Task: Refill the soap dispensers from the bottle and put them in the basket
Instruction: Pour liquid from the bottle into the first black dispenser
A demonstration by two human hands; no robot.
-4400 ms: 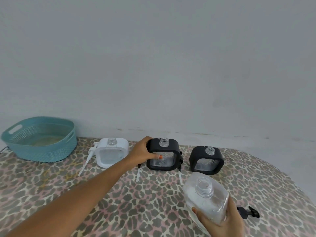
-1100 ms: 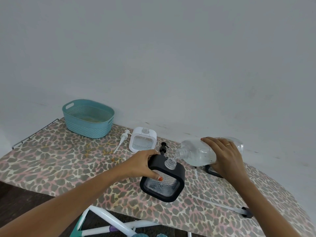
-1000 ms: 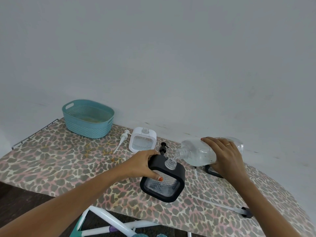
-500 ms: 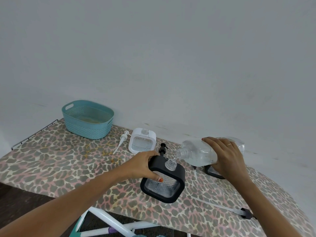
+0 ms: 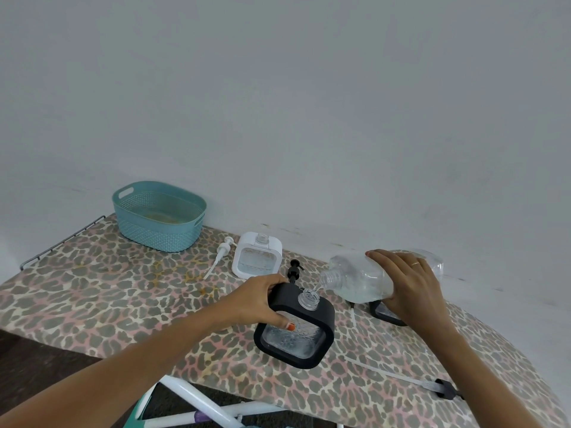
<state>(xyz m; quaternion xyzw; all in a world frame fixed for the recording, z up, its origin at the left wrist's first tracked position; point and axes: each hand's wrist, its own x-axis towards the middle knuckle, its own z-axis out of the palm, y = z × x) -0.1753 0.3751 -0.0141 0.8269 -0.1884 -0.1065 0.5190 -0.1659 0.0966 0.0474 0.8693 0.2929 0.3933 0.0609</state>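
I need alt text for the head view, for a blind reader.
The right hand tilts a clear bottle, pouring into the open neck of a black soap dispenser gripped by the left hand. Behind stand a white dispenser and a teal basket.

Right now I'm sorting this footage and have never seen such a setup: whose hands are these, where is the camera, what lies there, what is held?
No machine here: one camera worn on a person's head looks down at their two bare hands. The left hand grips a black square-framed soap dispenser by its top corner. The right hand tips a clear plastic refill bottle, mouth just above the dispenser's open neck. On the leopard-print board are a teal plastic basket, a white square dispenser, a white pump and a black pump; a second black dispenser is mostly hidden behind the right hand.
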